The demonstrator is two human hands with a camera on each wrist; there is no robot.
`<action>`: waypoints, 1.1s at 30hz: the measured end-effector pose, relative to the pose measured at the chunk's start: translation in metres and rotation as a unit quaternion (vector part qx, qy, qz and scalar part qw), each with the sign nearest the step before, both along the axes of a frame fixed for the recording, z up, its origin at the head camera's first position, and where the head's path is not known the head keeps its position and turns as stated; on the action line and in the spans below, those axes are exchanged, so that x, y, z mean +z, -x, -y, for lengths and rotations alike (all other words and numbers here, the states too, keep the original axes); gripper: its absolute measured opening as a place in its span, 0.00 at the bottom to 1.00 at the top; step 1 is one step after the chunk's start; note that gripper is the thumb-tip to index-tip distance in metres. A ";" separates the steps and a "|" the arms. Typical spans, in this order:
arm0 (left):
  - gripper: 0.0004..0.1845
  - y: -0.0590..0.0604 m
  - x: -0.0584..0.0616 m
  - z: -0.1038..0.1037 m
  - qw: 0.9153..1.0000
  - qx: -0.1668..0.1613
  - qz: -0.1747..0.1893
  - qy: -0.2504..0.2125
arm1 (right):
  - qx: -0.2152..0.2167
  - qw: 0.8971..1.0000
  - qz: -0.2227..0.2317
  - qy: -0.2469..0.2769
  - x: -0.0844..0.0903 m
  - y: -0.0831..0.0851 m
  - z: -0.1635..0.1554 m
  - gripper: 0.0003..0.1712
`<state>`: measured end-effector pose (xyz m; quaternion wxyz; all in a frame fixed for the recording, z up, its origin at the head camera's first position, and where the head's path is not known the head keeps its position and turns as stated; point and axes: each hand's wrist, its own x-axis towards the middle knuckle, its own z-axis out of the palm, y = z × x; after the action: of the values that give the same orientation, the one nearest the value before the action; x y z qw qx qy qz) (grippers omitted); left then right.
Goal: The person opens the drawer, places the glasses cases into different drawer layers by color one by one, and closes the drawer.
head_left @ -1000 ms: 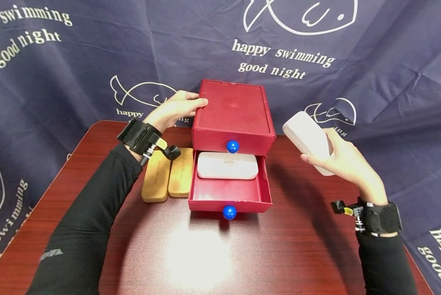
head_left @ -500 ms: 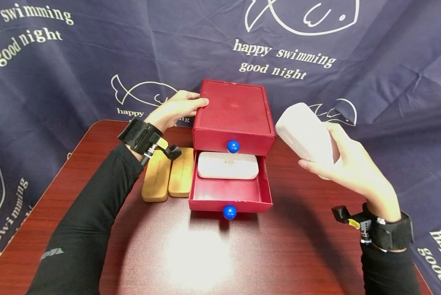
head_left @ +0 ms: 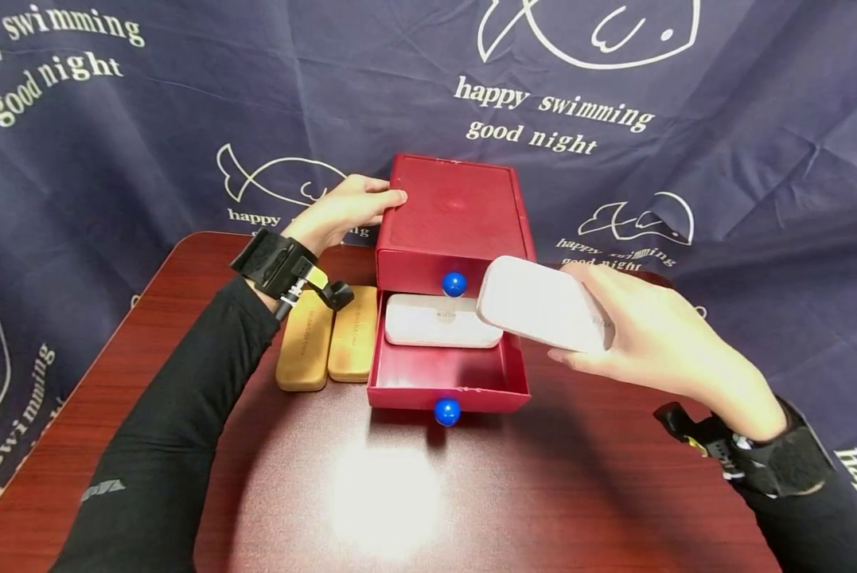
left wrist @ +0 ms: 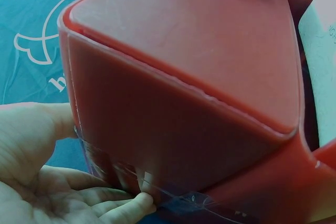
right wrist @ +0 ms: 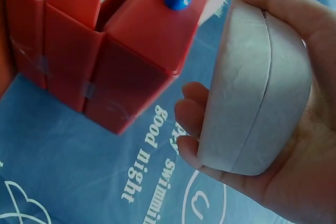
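The right hand (head_left: 657,350) grips a white case (head_left: 543,305) at centre-right of the frame, just above the right edge of the open lower drawer (head_left: 448,372); this looks like the stowing step. A second case (head_left: 442,320) fills the drawer's back, so the held case would need lowering into the bare front strip. The left hand (head_left: 342,211) rests, fingers relaxed, against the red box (head_left: 453,215) at upper centre.

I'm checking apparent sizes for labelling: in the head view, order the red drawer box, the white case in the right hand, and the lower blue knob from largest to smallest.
1. red drawer box
2. white case held by the right hand, though nearer the camera
3. lower blue knob
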<state>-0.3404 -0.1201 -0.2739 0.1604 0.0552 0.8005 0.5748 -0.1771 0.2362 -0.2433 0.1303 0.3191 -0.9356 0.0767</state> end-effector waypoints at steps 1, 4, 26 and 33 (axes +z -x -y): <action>0.29 0.000 0.000 0.000 1.000 0.000 0.000 0.002 | 0.009 1.000 -0.006 -0.011 -0.001 0.000 0.002 0.45; 0.30 0.000 0.001 0.000 1.000 0.002 0.001 0.006 | 0.032 0.999 -0.016 -0.041 -0.003 0.002 0.007 0.43; 0.29 -0.001 0.002 0.000 1.000 0.001 0.001 0.009 | 0.083 0.983 0.011 -0.164 -0.016 0.008 0.039 0.41; 0.29 -0.001 0.002 0.000 1.000 0.001 0.003 0.004 | 0.083 0.976 0.019 -0.201 -0.019 0.011 0.049 0.42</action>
<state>-0.3394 -0.1202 -0.2716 0.1629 0.0518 0.8024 0.5717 -0.1882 0.1868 -0.2624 0.0384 0.4134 -0.9046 -0.0965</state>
